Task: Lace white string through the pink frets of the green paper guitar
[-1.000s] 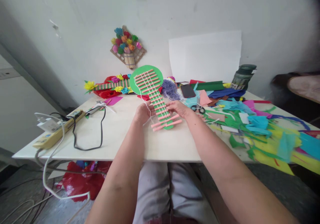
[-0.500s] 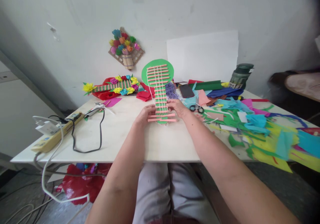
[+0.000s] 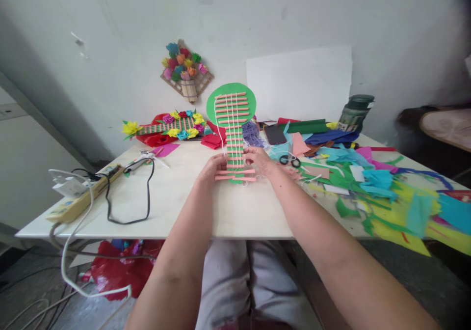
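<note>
Both hands hold a green paper guitar upright over the table, its round body at the top and its narrow neck below. Pink sticks run across it in rows, with white strings stretched lengthwise over them. My left hand is closed on the left edge of the neck, near its lower end. On the opposite edge, my right hand pinches the neck with thumb and fingers. Longer pink sticks cross the bottom end. A loose white string hangs down the left side. The back of the guitar is hidden.
Paper scraps, scissors and a phone lie on the right. A dark bottle stands behind them. At the left are a power strip and a glue gun. A flower-trimmed guitar rests at the back.
The guitar has tilted a little and now stands straighter, shifted slightly left at its lower end. Both hands keep their hold.
</note>
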A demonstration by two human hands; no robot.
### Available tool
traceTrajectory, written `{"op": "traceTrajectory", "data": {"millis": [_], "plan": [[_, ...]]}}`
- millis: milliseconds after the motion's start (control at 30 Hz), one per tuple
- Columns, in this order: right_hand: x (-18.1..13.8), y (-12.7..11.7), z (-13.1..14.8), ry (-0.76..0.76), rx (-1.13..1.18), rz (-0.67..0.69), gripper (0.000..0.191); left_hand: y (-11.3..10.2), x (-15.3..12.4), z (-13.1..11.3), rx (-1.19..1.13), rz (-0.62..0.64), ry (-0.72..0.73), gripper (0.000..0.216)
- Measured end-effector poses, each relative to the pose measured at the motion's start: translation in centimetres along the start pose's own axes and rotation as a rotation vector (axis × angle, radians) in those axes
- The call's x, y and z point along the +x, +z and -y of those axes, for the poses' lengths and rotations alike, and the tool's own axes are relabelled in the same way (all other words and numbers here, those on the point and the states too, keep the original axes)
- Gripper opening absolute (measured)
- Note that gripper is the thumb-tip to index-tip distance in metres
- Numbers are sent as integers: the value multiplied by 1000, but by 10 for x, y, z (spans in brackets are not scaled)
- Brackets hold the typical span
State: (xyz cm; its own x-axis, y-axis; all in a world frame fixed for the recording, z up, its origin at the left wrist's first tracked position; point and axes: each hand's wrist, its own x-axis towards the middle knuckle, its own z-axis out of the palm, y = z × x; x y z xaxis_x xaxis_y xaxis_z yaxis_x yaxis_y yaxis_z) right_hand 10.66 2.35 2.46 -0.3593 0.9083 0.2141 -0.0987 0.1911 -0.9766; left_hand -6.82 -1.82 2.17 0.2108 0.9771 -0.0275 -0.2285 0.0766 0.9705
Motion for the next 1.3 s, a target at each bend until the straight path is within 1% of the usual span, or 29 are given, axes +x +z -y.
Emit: {"op": "traceTrajectory", "data": {"millis": [67,133,233,367,500,567,600,667,733,833,933,1067,1133,1233,1300], "plan": [[0,1,0,-2,-7,30,12,-1,-1,-1,-18,-12,-12,30],[0,2,0,-11,-21,53,11,-3,0,0,-37,-9,8,29],[1,3,-2,-17,-43,48,9,-5,3,3,-36,10,46,32],[1,3,-3,-21,-63,65,7,-6,5,7,-48,0,74,36],[0,4,-3,0,-82,79,9,-5,4,8,-74,4,94,39],[0,3,-2,26,-87,35,15,-5,3,8,-88,-6,104,40],[0,2,-1,27,-97,-10,18,-5,3,8,-98,-15,111,41],[1,1,-1,-12,-154,-120,22,-6,4,8,-114,-49,128,41],[3,-1,-2,-86,-252,-183,20,-7,6,9,-127,-89,147,41],[7,-2,-7,-177,-393,-146,18,-9,9,10,-140,-121,181,43],[8,0,-10,-219,-519,-117,17,-9,10,10,-125,-128,219,43],[4,6,-2,-221,-764,-206,21,-7,9,9,-49,-116,288,42],[2,9,5,-268,-867,-264,19,-4,9,7,-20,-134,344,42],[4,13,15,-373,-919,-309,12,1,10,3,-6,-208,428,43],[11,14,20,-375,-881,-306,11,3,11,1,-18,-246,473,44]]}}
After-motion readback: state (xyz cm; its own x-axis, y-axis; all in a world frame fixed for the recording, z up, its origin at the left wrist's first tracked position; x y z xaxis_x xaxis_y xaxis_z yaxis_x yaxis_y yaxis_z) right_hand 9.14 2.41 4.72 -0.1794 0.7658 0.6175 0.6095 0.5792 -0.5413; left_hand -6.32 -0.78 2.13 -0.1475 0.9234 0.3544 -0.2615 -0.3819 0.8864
